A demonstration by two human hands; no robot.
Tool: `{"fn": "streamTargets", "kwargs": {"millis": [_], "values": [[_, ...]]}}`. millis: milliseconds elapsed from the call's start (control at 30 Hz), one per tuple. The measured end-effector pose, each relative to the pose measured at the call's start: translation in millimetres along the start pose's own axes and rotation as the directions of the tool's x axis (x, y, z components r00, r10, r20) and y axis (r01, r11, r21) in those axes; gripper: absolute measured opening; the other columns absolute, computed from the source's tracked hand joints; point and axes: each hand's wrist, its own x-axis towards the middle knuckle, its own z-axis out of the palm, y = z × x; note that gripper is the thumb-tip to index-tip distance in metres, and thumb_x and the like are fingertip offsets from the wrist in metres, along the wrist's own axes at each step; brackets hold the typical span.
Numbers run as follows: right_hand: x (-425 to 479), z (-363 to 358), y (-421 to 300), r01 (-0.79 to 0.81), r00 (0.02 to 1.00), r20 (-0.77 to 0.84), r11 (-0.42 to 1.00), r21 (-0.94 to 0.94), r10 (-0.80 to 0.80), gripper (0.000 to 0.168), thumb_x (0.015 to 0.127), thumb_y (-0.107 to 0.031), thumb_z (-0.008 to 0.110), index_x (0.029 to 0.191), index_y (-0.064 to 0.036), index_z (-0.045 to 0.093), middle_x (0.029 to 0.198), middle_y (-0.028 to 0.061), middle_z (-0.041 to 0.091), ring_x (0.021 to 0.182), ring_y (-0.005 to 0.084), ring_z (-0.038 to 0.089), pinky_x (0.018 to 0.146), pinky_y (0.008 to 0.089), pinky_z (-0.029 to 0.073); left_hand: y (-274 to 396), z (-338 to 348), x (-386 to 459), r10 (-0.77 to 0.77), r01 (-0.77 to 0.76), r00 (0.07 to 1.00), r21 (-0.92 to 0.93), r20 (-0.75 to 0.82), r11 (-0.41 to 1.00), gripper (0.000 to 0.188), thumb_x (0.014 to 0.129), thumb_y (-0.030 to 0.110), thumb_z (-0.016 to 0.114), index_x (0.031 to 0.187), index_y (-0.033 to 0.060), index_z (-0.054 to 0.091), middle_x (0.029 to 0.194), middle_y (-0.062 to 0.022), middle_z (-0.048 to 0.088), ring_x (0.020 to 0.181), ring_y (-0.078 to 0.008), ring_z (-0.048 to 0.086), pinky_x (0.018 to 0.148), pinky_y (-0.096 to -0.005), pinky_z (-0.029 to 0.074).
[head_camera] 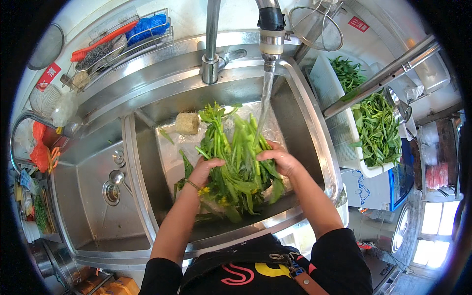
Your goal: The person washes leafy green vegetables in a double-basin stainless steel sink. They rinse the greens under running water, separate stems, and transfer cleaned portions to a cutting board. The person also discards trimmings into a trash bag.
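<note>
Between my two hands is a thick bunch of leafy green vegetables [236,158] with long stems and a few yellow flowers. My left hand [205,170] grips its left side, thumb across the stems, the other fingers hidden under the leaves. On the right side, my right hand [279,158] holds the stems with its thumb in front. Water [266,96] runs from the tap hose nozzle [270,61] onto the stems near my right hand. The bunch is inside the right basin of a stainless steel sink [302,147]. A tan cylindrical scrubber, likely loofah, [187,123] lies behind it.
In the left basin [83,191] a ladle [118,177] lies beside the drain. A wire rack [147,40] holds a red-handled brush [105,38] and blue plastic [147,27]. Right of the sink stands a white basket [333,136] of leafy greens, crossed by a metal pole [383,79].
</note>
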Motion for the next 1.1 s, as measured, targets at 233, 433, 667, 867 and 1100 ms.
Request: {"fn": "streamTargets", "kwargs": {"millis": [233,433,667,867,1100], "values": [[17.9,-63.7,11.5,-0.326,0.912,-0.401,0.442,-0.836,-0.086,0.100,0.065,-0.046,0.075,0.135,0.006,0.027,0.134,0.0257,0.038,0.126,0.0317,0.038,0.103,0.0345,0.034,4.7,-23.8,-10.1,0.031,-0.006,0.997,0.310,-0.076,0.951,0.052,0.069,0.008,0.068,0.116,-0.0013,0.048,0.107,-0.0131,0.058,0.097,-0.0232,0.056,0.087,-0.0344,0.043],[50.2,36.2,58.0,-0.504,0.860,-0.507,0.063,-0.862,-0.054,0.104,0.070,-0.038,0.071,0.140,0.003,0.006,0.136,0.0261,0.034,0.125,0.0314,0.040,0.102,0.0339,0.036,-26.2,-2.0,1.4,0.062,-0.025,0.990,0.277,-0.124,0.961,0.064,0.063,0.005,0.071,0.121,0.0006,0.043,0.106,-0.0120,0.059,0.090,-0.0241,0.059,0.078,-0.0335,0.048],[40.6,-31.6,29.4,-0.281,0.959,-0.283,0.098,-0.955,-0.012,0.071,0.069,-0.028,0.068,0.130,-0.008,0.040,0.122,0.0201,0.050,0.111,0.0327,0.050,0.093,0.0376,0.042,-11.0,-24.1,-9.4,-0.040,0.047,0.998,0.143,-0.053,0.989,0.053,0.068,0.009,0.070,0.115,-0.0040,0.050,0.108,-0.0131,0.059,0.098,-0.0218,0.057,0.084,-0.0330,0.045],[48.7,52.6,50.7,-0.259,0.951,-0.243,-0.063,-0.964,-0.194,0.106,0.061,-0.051,0.076,0.140,-0.007,0.020,0.144,0.0221,0.020,0.128,0.0377,0.031,0.099,0.0420,0.038,0.9,1.6,-27.1,0.044,0.002,0.981,0.239,-0.187,0.971,0.051,0.069,0.006,0.066,0.115,-0.0046,0.047,0.106,-0.0135,0.059,0.097,-0.0242,0.057,0.083,-0.0338,0.045],[52.4,19.3,17.2,-0.204,0.978,-0.207,0.125,-0.971,-0.014,0.049,0.072,-0.023,0.063,0.115,-0.002,0.053,0.116,0.0228,0.052,0.105,0.0308,0.055,0.086,0.0383,0.048,8.2,-22.2,-28.2,0.025,-0.016,0.996,0.095,-0.088,0.995,0.058,0.066,-0.004,0.068,0.120,-0.0001,0.046,0.106,-0.0100,0.060,0.096,-0.0202,0.057,0.084,-0.0313,0.046]]}}
